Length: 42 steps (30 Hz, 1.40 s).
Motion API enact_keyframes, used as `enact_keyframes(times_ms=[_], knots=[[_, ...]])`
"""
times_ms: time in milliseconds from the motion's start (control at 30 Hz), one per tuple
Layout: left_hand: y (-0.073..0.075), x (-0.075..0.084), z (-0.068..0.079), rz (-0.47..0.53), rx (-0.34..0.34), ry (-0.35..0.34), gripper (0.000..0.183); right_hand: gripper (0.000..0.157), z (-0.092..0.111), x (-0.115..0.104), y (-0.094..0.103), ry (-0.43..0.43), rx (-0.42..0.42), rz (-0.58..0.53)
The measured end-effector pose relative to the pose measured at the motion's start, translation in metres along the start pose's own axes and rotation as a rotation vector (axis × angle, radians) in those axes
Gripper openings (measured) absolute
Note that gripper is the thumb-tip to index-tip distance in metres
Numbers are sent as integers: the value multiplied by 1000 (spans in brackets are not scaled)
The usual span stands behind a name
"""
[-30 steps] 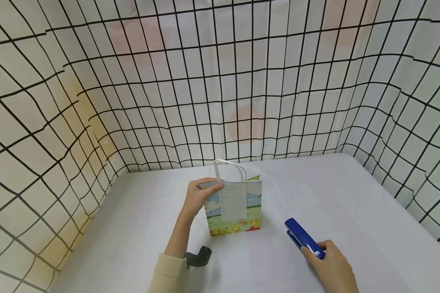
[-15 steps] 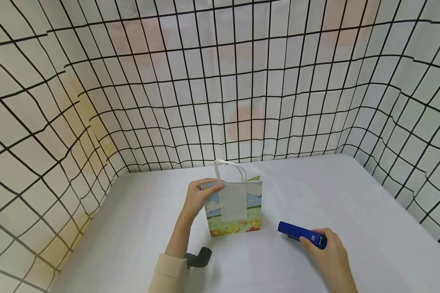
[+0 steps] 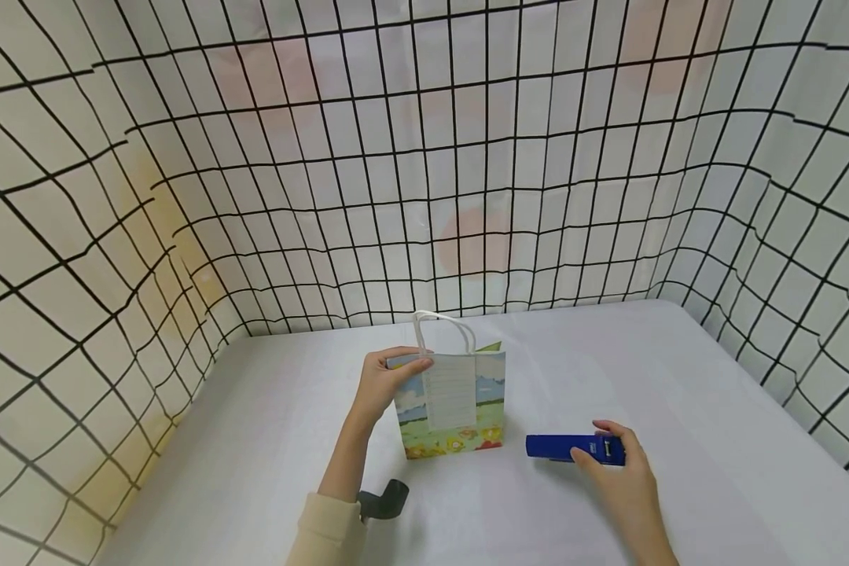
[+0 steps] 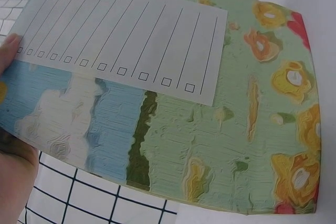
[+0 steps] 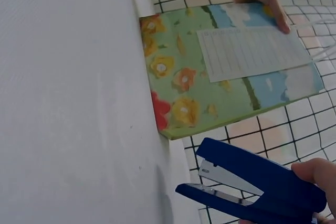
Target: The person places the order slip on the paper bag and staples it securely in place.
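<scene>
A paper gift bag (image 3: 491, 409) with a painted flower meadow and white handles stands upright on the table. My left hand (image 3: 382, 381) pinches its top left edge, thumb in front. A white checklist sheet (image 4: 121, 40) with ruled lines and small boxes lies against the bag's front, its upper corner under the left thumb. To the right of the bag, my right hand (image 3: 626, 472) grips a blue stapler (image 5: 252, 182) by its rear end. The stapler's front points left toward the bag, and its jaws are apart. A gap separates it from the bag.
A white cloth covers the table (image 3: 269, 409). White walls with a black grid (image 3: 424, 165) enclose the back and both sides. A black curved piece (image 3: 384, 500) sticks out at the left wrist beside the beige sleeve (image 3: 328, 527).
My right hand has turned the stapler from a slant to nearly level, its front now pointing left, and moved slightly farther up the table. The left hand and bag stay in place.
</scene>
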<state>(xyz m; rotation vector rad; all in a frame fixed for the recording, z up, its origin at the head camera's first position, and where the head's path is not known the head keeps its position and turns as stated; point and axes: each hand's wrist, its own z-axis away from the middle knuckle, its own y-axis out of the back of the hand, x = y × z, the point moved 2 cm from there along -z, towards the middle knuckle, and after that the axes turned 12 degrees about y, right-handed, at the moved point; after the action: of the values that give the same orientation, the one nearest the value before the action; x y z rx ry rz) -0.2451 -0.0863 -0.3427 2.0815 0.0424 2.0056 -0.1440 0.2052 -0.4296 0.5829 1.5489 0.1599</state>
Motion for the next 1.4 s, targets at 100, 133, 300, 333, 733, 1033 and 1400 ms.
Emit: enact_keyframes(times_ms=[100,133,300,333,733,1033,1400], knots=[[0,0,0,6,3,-5,23,75,-6,5,-3,-44,-23,-214],[0,0,-1,7,3,-7,23,78,-9,7,-5,-62,-29,-304],[1,0,-1,17,-9,-17,23,86,-15,15,-15,-170,-74,-720],[1,0,0,18,-12,-19,24,86,-14,14,-17,-179,-93,-756],[2,-21,-17,51,-19,-34,24,70,-19,10,-21,-280,-149,-1059],[3,-27,-20,58,5,-60,25,48,-25,-7,-16,-385,-217,-1313],[2,-27,-20,70,-5,-48,24,58,-33,-31,-10,-404,-355,-1590]])
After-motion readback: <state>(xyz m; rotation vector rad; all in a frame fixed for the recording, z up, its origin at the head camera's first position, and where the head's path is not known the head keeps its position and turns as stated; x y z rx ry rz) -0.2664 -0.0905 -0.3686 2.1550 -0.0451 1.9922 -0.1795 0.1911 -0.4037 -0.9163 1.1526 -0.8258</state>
